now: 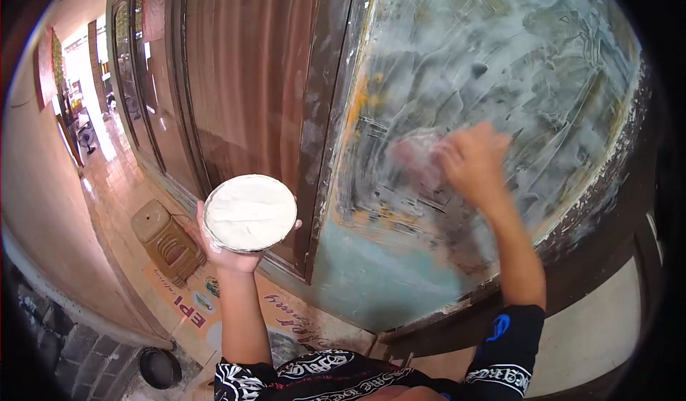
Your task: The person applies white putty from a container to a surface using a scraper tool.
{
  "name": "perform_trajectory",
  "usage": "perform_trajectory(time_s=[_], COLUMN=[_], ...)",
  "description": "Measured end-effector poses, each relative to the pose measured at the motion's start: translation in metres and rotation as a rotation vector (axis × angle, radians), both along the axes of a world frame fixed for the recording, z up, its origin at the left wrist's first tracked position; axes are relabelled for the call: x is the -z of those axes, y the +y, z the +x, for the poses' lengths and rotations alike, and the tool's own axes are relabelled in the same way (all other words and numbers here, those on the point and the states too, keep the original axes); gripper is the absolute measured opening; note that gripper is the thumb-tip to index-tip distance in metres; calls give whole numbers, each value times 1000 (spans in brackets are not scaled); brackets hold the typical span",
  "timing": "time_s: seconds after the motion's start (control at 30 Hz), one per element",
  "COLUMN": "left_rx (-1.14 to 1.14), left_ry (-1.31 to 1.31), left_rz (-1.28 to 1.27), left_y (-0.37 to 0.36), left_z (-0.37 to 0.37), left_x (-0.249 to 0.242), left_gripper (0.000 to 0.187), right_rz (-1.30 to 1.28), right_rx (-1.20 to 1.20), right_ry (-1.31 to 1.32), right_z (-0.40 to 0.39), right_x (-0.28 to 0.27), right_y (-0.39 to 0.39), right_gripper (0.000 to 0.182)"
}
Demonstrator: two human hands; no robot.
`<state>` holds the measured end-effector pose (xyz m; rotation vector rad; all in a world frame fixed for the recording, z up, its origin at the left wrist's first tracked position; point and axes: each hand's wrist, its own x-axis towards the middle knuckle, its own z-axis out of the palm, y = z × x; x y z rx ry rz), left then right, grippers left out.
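A round tub of white putty-like paste (250,214) rests in my left hand (232,257), whose fingers wrap it from below and at the sides. The paste fills it almost to the rim, its surface smoothed with a slight ridge. My right hand (471,159) is closed and smeared by motion in front of the wall panel (529,65). A blurred, pinkish, see-through flat thing (423,151) extends from its fingers against the panel; its kind cannot be made out. Grey-white streaks cover most of the panel, while its lower part is bare pale green.
Left of the panel stands a brown-framed glass door (250,79) with a curtain behind it. A brown plastic stool (153,222) is on the tiled floor, near a printed banner (187,308). A black round pan (159,367) lies at lower left. Dark wood trim (607,208) borders the panel.
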<state>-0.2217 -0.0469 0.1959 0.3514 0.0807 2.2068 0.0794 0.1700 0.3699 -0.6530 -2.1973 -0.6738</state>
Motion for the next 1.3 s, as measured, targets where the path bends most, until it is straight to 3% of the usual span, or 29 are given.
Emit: perform_trajectory(time_s=[0.03,0.1,0.2,0.27,0.33,0.37,0.5,0.57,0.63,0.67,0.7,0.77,0.8,0.9,1.0,1.03,1.07,1.1,1.17,1.3], left_rx=[10,32,92,98,44,36,30,32,42,48,68,77,79,86,160,76,-7,95,82,104], left_ry=[-18,-23,-34,-42,-6,-17,0,36,36,37,24,-39,-102,-86,-64,-24,16,-81,-49,-1], left_rz=[29,25,61,69,13,23,33,29,33,36,50,39,34,26,115,45,-24,70,45,49], left_y=[1,3,2,1,1,-1,-5,-3,-2,-1,0,3,5,5,4,6,8,4,8,18], left_z=[-1,0,-1,-2,-3,-4,-5,-10,-6,-4,-1,-2,-3,-1,-5,-8,-9,0,5,7], left_x=[4,7,14,14,10,8,6,11,10,9,7,9,9,0,0,3,4,-8,-10,5], left_gripper=[76,76,76,76,76,77,78,78,78,78,77,77,77,75,75,74,73,76,76,75], right_rz=[53,-119,-54,28,350,340,257,103,12,-175,-133,-129,-120,160,206,195,193,156,-18,-67], right_rx=[11,78,94,204,307,300,154,62,66,50,85,102,113,319,257,244,244,188,57,99], right_ry=[-126,-410,-421,-227,36,134,270,160,-155,-264,-374,-383,-393,-107,240,320,319,292,216,-291], right_z=[-10,-20,-12,-2,21,34,51,32,9,0,-5,2,6,33,74,82,82,81,71,31], right_x=[38,100,112,47,-19,-51,-75,-26,45,76,110,120,117,22,-57,-66,-62,-53,-17,137], right_y=[5,19,46,39,38,31,4,-1,0,2,13,29,36,29,7,4,1,-6,-13,20], right_gripper=[16,15,16,16,17,17,17,16,15,14,14,15,15,16,17,17,17,17,17,14])
